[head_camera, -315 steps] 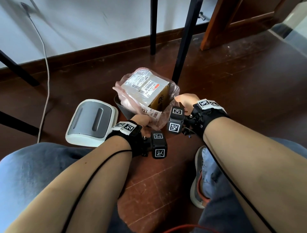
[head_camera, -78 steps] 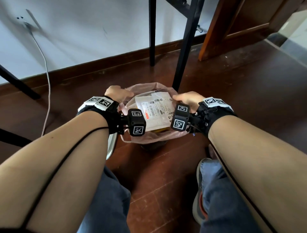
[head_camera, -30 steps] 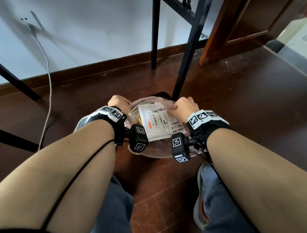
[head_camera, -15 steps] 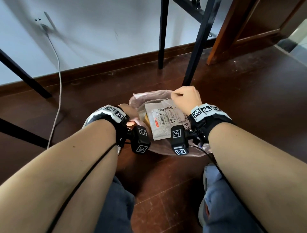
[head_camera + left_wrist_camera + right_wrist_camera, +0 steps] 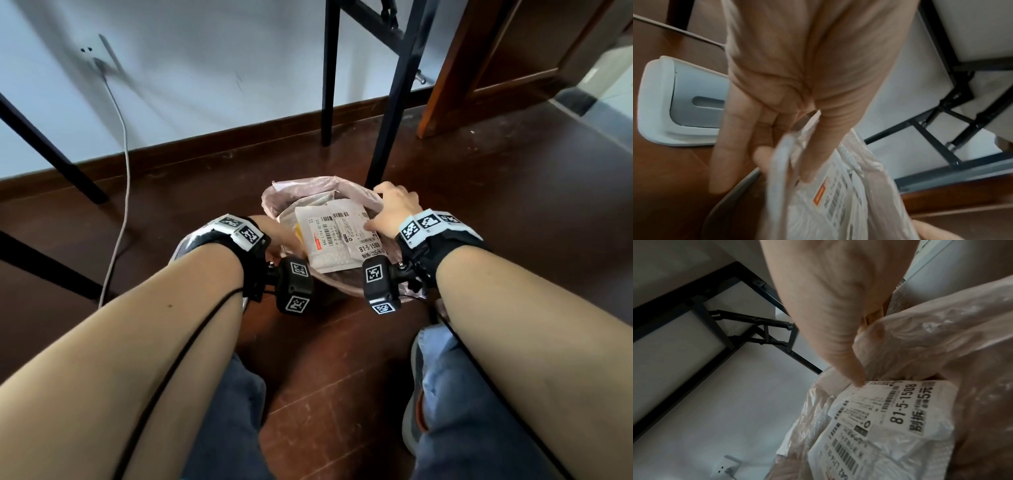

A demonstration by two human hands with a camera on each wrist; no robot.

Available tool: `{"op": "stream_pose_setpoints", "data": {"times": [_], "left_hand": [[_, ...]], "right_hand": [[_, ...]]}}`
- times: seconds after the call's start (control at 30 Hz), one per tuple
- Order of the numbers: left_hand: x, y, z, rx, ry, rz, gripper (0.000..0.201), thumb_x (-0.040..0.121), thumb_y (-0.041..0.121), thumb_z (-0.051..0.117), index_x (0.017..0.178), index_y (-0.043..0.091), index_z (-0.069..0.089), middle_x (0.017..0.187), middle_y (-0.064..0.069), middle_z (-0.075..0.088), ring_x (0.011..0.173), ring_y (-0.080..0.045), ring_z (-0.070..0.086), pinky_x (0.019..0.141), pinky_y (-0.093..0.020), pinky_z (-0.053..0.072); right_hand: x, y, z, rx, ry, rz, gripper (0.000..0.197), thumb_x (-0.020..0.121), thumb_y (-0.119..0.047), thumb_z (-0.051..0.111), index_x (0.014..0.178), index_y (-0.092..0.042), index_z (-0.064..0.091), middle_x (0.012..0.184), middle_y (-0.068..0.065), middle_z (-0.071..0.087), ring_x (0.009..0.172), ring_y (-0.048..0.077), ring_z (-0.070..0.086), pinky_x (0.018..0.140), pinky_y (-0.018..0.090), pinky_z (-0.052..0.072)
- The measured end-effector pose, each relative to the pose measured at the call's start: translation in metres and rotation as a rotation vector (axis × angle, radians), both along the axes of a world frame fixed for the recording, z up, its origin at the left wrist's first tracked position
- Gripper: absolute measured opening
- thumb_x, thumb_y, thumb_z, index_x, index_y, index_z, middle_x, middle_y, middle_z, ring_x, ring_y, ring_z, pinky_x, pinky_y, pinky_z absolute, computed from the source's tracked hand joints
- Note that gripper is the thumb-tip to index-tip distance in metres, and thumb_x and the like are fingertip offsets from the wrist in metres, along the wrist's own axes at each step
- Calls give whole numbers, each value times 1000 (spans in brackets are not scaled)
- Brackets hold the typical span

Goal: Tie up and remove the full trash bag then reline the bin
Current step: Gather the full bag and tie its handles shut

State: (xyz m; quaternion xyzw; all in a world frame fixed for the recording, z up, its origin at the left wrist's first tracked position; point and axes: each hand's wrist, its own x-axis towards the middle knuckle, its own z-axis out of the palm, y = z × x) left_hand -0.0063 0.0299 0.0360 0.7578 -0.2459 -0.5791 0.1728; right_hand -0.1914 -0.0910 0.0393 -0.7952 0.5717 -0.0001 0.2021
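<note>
Bag (image 5: 329,291) mouth pulled up, still in the bin (image 5: 731,203), no knot yet.
Left hand (image 5: 789,113) pinches the bag's near-left edge; right hand (image 5: 394,209) grasps its far-right edge. Bag stands tall, open top pointing up, a package (image 5: 337,236) showing inside. Tying, lifting out and relining are left. Lid (image 5: 672,104) lies left of the bag.

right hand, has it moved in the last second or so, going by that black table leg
Yes. The right hand has shifted away from the person along the trash bag rim, now nearly at the foot of the black table leg.

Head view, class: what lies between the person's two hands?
The white labelled parcel, sitting in the pink trash bag, lies between the left hand and right hand; the head view shows it.
</note>
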Motion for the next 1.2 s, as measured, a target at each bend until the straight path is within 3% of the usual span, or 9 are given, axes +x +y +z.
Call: {"op": "stream_pose_setpoints", "data": {"times": [0.17, 0.3, 0.4, 0.47, 0.53, 0.7, 0.87, 1.0, 1.2], "left_hand": [[-4, 3, 6, 19, -99, -29, 11, 66, 4, 76, 64, 7, 66, 81, -16, 57, 75, -24, 53, 73, -34, 42], [6, 2, 16, -8, -80, -19, 44, 81, 6, 66, 38, 13, 61, 63, -8, 45, 54, -16, 39, 56, -24, 32], [12, -3, 22, -135, -44, 80, 31, 88, 7, 62, 57, 10, 64, 68, -6, 53, 49, -10, 47, 58, -22, 41], [13, -6, 25, -238, 6, 173, 19, 92, 9, 57, 73, 8, 62, 74, -5, 62, 58, -11, 56, 69, -25, 47], [10, -8, 27, -300, 93, 249, 15, 95, 10, 52, 82, 8, 60, 68, -2, 66, 65, -14, 59, 66, -26, 52], [-2, -13, 36, -396, 175, 286, 11, 94, 11, 56, 83, 13, 60, 72, 0, 68, 73, -14, 64, 63, -26, 52], [-11, -17, 40, -518, 229, 277, 7, 89, 7, 62, 87, 14, 63, 78, -1, 66, 70, -11, 62, 69, -25, 54], [-14, -18, 41, -518, 214, 280, 10, 88, 5, 61, 93, 11, 67, 77, -2, 65, 65, -10, 59, 74, -28, 53], [-14, -19, 45, -617, 258, 342, 10, 88, 7, 62, 92, 12, 69, 77, -1, 66, 68, -11, 61, 74, -27, 54]], "right_hand": [[-4, -4, -6, -52, 41, -94, 38, 80, -24, 70, 115, -19, 59, 121, 12, 61, 111, 37, 56, 91, 40, 45], [-7, -8, -6, -47, 1, -84, 16, 85, -25, 64, 88, -11, 70, 93, 14, 69, 78, 33, 60, 71, 34, 45], [-6, -10, -1, -10, -48, -108, 31, 85, -36, 65, 84, -6, 70, 77, 12, 61, 68, 31, 54, 59, 29, 40], [-6, -9, 3, -5, -72, -93, 25, 85, -30, 65, 84, -6, 71, 75, 10, 59, 69, 30, 53, 55, 26, 36], [-6, -8, 5, -14, -111, -56, 19, 86, -22, 63, 82, -7, 73, 76, 9, 61, 72, 29, 55, 58, 27, 39], [-5, -4, 10, -44, -216, -23, 28, 86, -31, 62, 65, -14, 68, 74, 9, 67, 68, 27, 57, 49, 24, 34], [-12, -3, 14, -122, -303, -63, 21, 91, -14, 54, 99, -12, 74, 101, 11, 71, 88, 29, 62, 68, 29, 44], [-13, -5, 13, -63, -366, -69, 19, 89, -17, 58, 99, -13, 75, 103, 7, 72, 86, 21, 60, 71, 25, 41], [-4, 1, 18, 25, -551, -49, 17, 87, -16, 63, 96, -7, 74, 104, 5, 71, 101, 20, 63, 92, 31, 49]]}}
